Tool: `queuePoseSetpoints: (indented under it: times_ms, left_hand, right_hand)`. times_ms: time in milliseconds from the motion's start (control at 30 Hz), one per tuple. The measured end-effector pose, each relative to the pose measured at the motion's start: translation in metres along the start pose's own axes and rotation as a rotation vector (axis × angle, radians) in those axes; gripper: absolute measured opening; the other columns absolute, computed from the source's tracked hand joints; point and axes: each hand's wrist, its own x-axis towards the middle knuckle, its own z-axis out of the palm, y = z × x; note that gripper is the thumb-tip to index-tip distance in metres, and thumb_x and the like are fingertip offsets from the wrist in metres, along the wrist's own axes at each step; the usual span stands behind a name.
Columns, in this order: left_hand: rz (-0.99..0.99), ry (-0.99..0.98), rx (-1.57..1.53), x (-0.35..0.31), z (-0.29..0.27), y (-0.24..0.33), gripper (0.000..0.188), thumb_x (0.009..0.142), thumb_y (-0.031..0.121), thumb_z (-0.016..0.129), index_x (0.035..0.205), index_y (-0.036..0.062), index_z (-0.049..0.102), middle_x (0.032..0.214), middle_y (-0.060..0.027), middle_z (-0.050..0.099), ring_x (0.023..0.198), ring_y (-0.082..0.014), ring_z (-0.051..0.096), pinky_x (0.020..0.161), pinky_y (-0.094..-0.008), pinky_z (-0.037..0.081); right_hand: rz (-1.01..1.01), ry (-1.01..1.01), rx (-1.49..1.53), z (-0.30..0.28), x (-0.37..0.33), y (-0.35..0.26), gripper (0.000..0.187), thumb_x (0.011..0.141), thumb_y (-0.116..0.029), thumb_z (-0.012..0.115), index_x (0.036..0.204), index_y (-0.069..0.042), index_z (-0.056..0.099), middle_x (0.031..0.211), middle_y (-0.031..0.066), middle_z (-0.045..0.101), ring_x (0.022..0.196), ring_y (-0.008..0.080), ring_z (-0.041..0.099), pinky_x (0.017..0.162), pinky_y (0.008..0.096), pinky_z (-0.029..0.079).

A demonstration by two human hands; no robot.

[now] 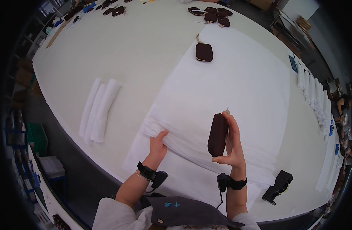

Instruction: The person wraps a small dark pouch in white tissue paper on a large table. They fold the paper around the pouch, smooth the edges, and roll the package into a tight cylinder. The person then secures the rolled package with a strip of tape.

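Observation:
My right hand [235, 147] holds a dark brown zip pouch [217, 135] on edge above the white sheet, thumb at its near end and fingers at its far end. A pale tip sticks out by the fingertips. My left hand [158, 145] grips the left end of a loosely gathered fold in the thin white sheet [237, 73], thumb on top and the other fingers mostly hidden. Farther off on the same sheet lies another dark brown pouch [204, 52], with a light cord or chain at its top.
White rolls [100, 111] lie to the left, and more white rolls [314, 94] line the right edge. A black tape dispenser [278, 188] stands at near right. Several brown pouches [210, 17] sit at the far side, near the table [126, 50] edge.

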Motion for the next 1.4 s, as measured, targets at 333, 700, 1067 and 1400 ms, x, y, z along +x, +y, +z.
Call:
queuePoseSetpoints:
  times_ms: [333, 700, 1067, 1400]
  left_hand:
    - [0.024, -0.013, -0.007, -0.001, 0.003, 0.001, 0.038, 0.083, -0.001, 0.060, 0.119, 0.0030, 0.052, 0.116, -0.0072, 0.060, 0.109, -0.0225, 0.056, 0.097, -0.0396, 0.045]
    - [0.022, -0.004, 0.000, -0.002, 0.005, 0.001, 0.040, 0.083, -0.001, 0.060, 0.122, 0.0014, 0.050, 0.118, -0.0092, 0.058, 0.110, -0.0242, 0.056, 0.097, -0.0397, 0.046]
    - [0.018, 0.023, -0.048, -0.002, 0.005, 0.002, 0.042, 0.081, -0.004, 0.062, 0.121, 0.0001, 0.049, 0.116, -0.0099, 0.057, 0.107, -0.0235, 0.056, 0.094, -0.0368, 0.047]
    - [0.032, -0.022, -0.042, 0.001, -0.002, -0.003, 0.039, 0.082, 0.000, 0.062, 0.119, 0.0042, 0.051, 0.111, -0.0069, 0.058, 0.103, -0.0199, 0.058, 0.088, -0.0336, 0.047]
  right_hand:
    - [-0.045, -0.013, -0.305, -0.002, -0.001, -0.005, 0.120, 0.050, -0.030, 0.090, 0.147, -0.007, 0.023, 0.150, 0.0148, 0.026, 0.138, 0.0339, 0.024, 0.111, 0.0454, 0.028]
    - [-0.073, 0.028, -0.668, 0.000, 0.002, 0.000, 0.117, 0.050, -0.022, 0.088, 0.147, -0.010, 0.024, 0.150, 0.0142, 0.025, 0.139, 0.0338, 0.024, 0.110, 0.0467, 0.029]
    - [0.191, 0.048, -0.373, 0.013, 0.029, 0.049, 0.114, 0.054, -0.026, 0.086, 0.147, -0.010, 0.021, 0.144, 0.0169, 0.029, 0.135, 0.0363, 0.023, 0.110, 0.0491, 0.029]
    - [-0.196, -0.277, -0.524, 0.115, 0.123, 0.019, 0.107, 0.051, -0.023, 0.081, 0.143, -0.010, 0.028, 0.145, 0.0151, 0.026, 0.132, 0.0439, 0.021, 0.106, 0.0551, 0.029]
